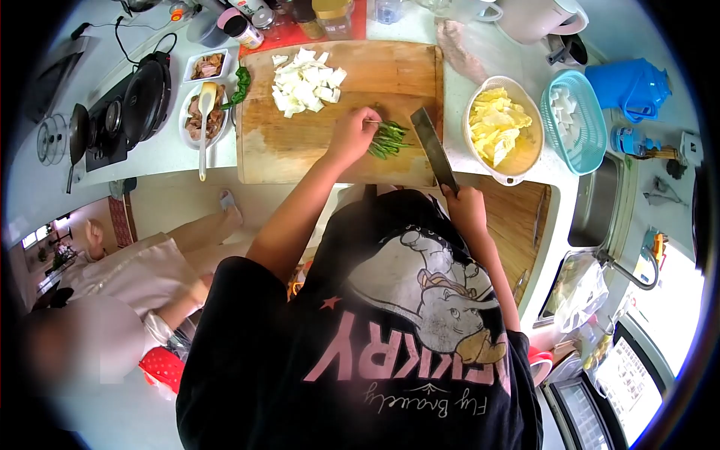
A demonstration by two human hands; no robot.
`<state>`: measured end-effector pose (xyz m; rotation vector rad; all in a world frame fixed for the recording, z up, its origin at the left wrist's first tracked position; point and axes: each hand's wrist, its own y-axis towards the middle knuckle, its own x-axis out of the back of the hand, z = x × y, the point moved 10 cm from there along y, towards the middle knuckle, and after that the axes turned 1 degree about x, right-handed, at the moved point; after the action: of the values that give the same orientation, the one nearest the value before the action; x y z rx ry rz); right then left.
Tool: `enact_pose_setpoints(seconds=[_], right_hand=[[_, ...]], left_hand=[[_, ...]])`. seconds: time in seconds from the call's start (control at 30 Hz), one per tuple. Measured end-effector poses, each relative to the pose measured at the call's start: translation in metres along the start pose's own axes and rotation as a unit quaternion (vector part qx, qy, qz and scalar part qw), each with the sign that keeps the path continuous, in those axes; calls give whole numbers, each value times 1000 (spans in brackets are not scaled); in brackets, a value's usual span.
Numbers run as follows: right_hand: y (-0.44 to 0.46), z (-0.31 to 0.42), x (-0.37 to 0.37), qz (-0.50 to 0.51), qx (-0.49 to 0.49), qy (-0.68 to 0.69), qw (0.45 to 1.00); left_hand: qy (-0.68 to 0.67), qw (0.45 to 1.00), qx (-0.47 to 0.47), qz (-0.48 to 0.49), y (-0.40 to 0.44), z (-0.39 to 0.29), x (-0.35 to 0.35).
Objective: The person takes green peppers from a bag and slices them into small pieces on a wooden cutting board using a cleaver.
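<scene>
So the green strips [389,141] are on your wooden cutting board [289,161], a bit right of the middle and toward the edge closest to you. Your left hand [354,140] is right at their left end with the fingers curled in, though I honestly can't tell if you're pinching any of them. Your right hand [466,208] is closed around the handle of the knife [433,144], and the blade slants away from you over the right side of the board, just beside the strips. Can't tell if it's touching the wood. Farther up the board you've got a loose pile of white pieces [306,82]. Just off the board's left edge there's a green pepper [241,85], then a small white dish of meat [207,66] and a bigger one [204,120] nearer you, with a spatula [202,135] lying across it. Over on the right there's a bowl [534,146] full of yellow leaves [496,126], and next to that a teal basket [583,154] with more white chunks [565,116] in it. The blue bucket [627,84] is past the basket, and the sink [595,202] sits nearer your side. Somebody in light clothes [124,266] is off to your left too.
</scene>
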<state>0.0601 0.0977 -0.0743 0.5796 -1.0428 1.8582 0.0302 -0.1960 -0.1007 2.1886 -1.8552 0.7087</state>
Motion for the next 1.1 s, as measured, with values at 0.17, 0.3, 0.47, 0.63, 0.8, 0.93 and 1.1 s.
enact_pose_setpoints(seconds=[0.17,0.3,0.47,0.63,0.8,0.93,1.1], right_hand=[[4,-5,-1,30,-2,1,1000],[7,-4,0,48,2,2,999],[11,-2,4,61,22,0,998],[13,0,5,78,25,7,997],[12,-1,6,82,39,21,996],[14,-9,1,86,47,35,995],[18,-11,1,87,56,28,994]], left_hand=[[29,999,40,23,-1,6,1],[68,997,45,15,-2,15,6],[30,993,5,-112,-9,3,35],[240,958,-87,-134,-28,-40,24],[258,946,-38,-193,-32,-29,5],[252,951,-12,-177,-28,-22,-9],[-33,992,80,-93,-20,-12,-12]])
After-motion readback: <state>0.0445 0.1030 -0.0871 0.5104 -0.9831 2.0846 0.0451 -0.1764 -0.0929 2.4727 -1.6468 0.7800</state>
